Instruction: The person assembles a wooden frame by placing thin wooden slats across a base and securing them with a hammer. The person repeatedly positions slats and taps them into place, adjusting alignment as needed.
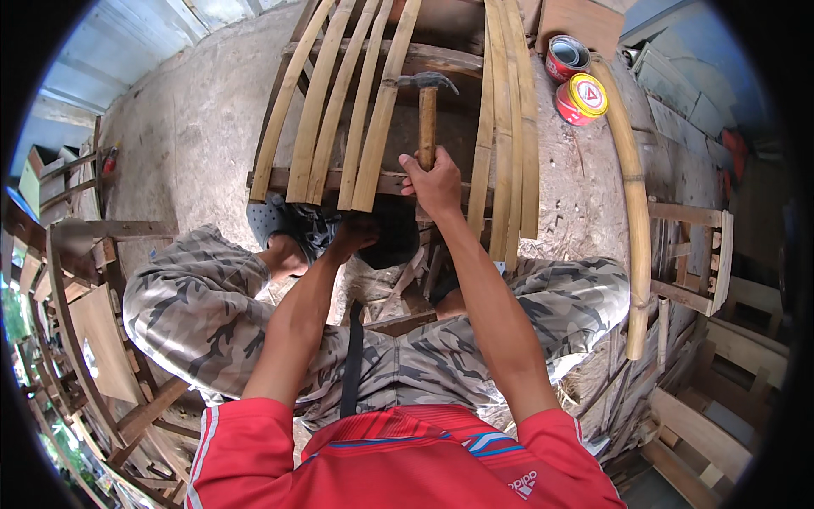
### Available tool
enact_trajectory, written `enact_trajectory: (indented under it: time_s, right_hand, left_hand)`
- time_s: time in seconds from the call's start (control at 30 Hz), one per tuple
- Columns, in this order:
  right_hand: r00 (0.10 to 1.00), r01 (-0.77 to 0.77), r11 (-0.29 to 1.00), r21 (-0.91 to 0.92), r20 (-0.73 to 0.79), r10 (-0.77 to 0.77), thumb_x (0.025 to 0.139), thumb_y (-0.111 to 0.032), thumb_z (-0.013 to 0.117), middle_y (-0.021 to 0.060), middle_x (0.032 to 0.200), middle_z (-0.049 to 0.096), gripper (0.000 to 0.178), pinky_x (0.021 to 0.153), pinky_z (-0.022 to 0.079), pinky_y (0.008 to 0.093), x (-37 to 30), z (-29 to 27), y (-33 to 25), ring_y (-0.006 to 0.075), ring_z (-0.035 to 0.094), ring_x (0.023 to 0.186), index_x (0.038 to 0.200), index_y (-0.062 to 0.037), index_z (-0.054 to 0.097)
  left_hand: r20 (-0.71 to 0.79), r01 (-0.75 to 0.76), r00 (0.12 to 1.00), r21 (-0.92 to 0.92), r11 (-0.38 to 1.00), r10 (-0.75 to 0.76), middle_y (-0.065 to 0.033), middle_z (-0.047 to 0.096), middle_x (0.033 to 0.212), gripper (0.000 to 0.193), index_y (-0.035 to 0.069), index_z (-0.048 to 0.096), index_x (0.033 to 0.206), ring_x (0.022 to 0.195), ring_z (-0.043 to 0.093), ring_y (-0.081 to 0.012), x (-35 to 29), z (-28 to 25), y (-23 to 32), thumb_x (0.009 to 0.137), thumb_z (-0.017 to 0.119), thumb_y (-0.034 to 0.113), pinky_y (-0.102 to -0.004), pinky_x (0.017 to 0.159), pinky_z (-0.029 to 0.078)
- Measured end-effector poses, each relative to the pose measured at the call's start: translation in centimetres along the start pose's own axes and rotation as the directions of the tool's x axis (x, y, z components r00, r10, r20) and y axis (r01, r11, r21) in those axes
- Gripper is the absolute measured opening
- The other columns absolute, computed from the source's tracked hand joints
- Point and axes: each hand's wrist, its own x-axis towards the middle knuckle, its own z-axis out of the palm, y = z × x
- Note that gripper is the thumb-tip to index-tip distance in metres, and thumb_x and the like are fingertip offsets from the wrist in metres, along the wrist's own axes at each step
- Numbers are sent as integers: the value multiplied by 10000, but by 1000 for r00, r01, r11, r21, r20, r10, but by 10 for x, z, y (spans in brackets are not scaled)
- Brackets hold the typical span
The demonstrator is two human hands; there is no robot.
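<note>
My right hand (437, 182) is wrapped round the lower wooden handle of a claw hammer (427, 119). The hammer's metal head points away from me, over the gap between two groups of bamboo slats. In shadow just below the slat ends is my left hand (356, 233), at a black bag or container (392, 237); its fingers are too dark to make out. Several split bamboo slats (339, 106) lie side by side across a wooden frame (394, 182) on the left. More bamboo slats (506, 127) run along its right side.
A red and yellow can (582, 99) and an open red can (566, 58) stand right of the frame. Beyond them lies a long bamboo pole (634, 204). Wooden frames (691, 254) are at the right, and wooden furniture parts (106, 331) at the left. A dark clog (273, 222) is on my foot.
</note>
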Motion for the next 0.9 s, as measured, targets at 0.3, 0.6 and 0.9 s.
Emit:
enact_trajectory:
  time_s: [0.3, 0.6, 0.9]
  right_hand:
    - [1000, -4, 1000, 15, 19, 4, 885, -226, 778, 95, 710, 674, 326, 490, 592, 308, 1, 2, -2, 182, 711, 557, 934, 28, 580]
    - [990, -71, 981, 179, 130, 48, 892, -148, 782, 54, 763, 653, 276, 516, 599, 283, 13, -8, 1, 126, 670, 599, 969, -1, 562]
    - [928, -99, 926, 366, 369, -47, 859, -111, 803, 61, 831, 663, 307, 597, 614, 289, 14, -26, 9, 139, 693, 711, 988, -27, 537]
  left_hand:
    - [221, -43, 971, -227, 973, 94, -154, 709, 1090, 327, -33, 617, 1220, 972, 723, -274, -19, -15, -7, 932, 683, 107, -383, 850, 615]
    - [-174, -41, 983, 93, 995, 57, -96, 729, 950, 184, 15, 726, 1026, 835, 703, -201, -70, 44, 8, 878, 677, 112, -326, 764, 597]
    - [-419, -127, 901, -506, 853, -114, -48, 657, 980, 234, 73, 631, 1163, 890, 675, -184, -126, 148, 47, 960, 688, 178, -330, 793, 577]
